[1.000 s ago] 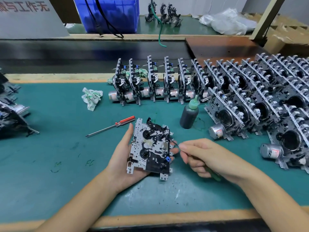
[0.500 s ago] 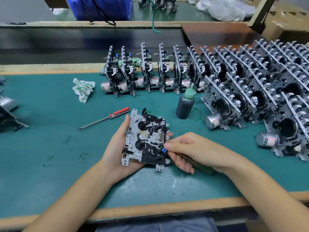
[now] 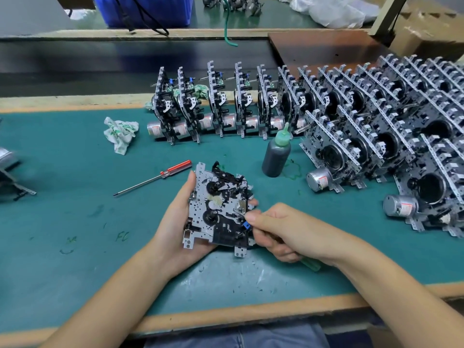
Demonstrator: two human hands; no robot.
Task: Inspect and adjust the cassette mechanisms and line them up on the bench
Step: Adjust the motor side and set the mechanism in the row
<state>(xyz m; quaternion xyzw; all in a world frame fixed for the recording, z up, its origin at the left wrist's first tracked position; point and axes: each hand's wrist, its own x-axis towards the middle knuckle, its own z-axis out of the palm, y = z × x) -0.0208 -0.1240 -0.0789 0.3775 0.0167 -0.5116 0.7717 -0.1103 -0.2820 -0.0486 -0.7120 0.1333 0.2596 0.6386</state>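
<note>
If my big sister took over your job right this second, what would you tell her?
Left hand cradles the cassette mechanism face up, above the green mat.
Right hand pinches a thin green-handled tool, its tip at the mechanism's right edge.
Done: many mechanisms stand in rows at the back and right.
Left: finish adjusting this one, then stand it in line.
The red screwdriver and dark bottle lie within reach, unused.
</note>
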